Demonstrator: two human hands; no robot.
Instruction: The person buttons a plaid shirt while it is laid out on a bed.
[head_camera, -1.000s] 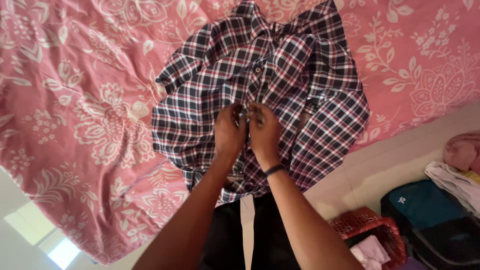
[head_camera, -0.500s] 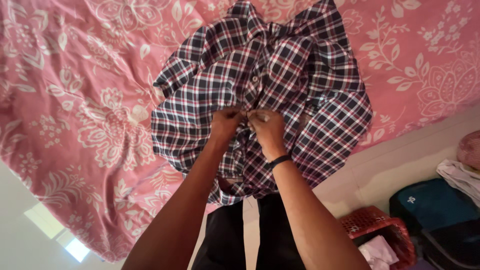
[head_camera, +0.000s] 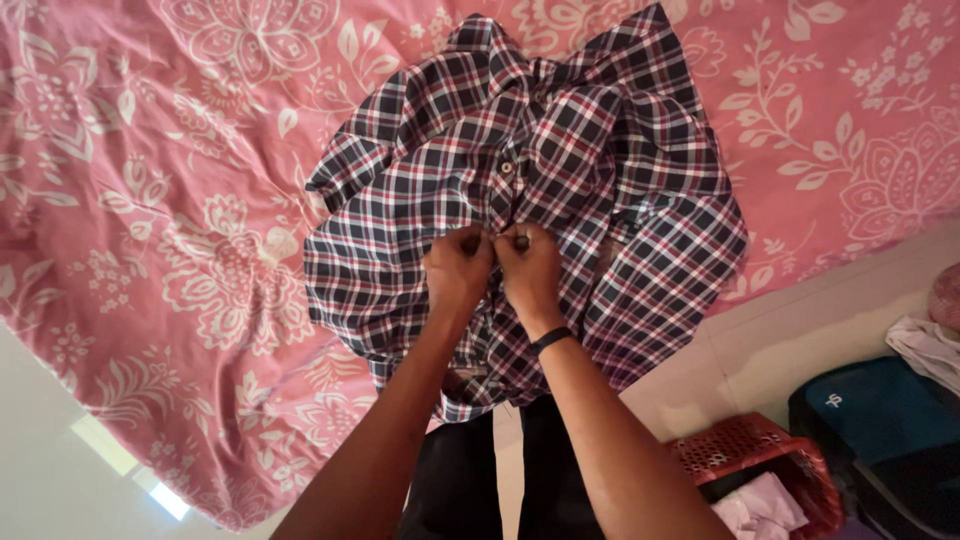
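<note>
A dark plaid shirt (head_camera: 600, 170) with red and white checks lies crumpled on a pink bedsheet (head_camera: 180, 200) printed with white flowers. My left hand (head_camera: 457, 272) and my right hand (head_camera: 530, 272) meet at the shirt's front placket, fingers pinching the fabric edges together just below a small white button (head_camera: 507, 168). A black band sits on my right wrist. My fingertips are tucked into the cloth, so what lies between them is hidden.
A red plastic basket (head_camera: 745, 455) with pale cloth inside stands on the floor at the lower right. A dark blue bag (head_camera: 880, 420) and a heap of light clothes (head_camera: 930, 340) lie beside it. The bed's edge runs diagonally along a pale tiled floor (head_camera: 790, 340).
Both hands stay pinched on the shirt's placket, shifting only slightly. The view has drifted a little, so the shirt sits marginally lower in the picture.
</note>
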